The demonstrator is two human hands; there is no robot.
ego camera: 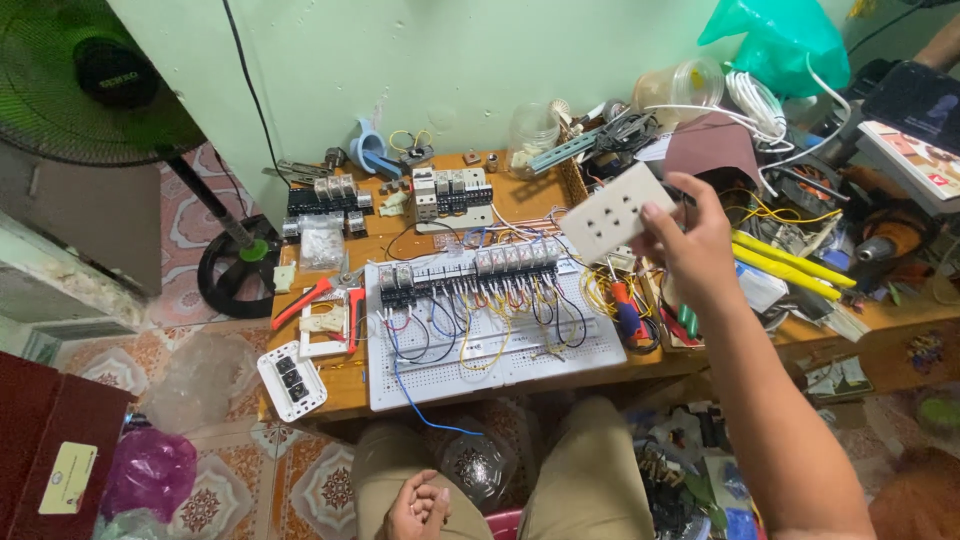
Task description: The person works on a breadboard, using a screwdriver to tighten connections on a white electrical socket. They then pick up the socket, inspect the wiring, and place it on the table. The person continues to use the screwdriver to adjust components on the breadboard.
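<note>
My right hand [693, 245] is raised over the right side of a low wooden table [345, 390] and grips a white socket faceplate [614, 211] by its lower right corner. The plate is tilted and has several holes. My left hand [420, 507] rests in my lap between my knees, fingers curled, holding nothing I can see. Below the plate lies a white perforated board [520, 365] carrying a row of breakers and relays wired in red, blue, yellow and black.
Red-handled pliers [303, 300] and a white outlet plate [291, 380] lie at the table's left. More breakers [450, 195] sit behind the board. Yellow tubes [790, 262], cable coils and tools crowd the right side. A fan [90, 80] stands at left.
</note>
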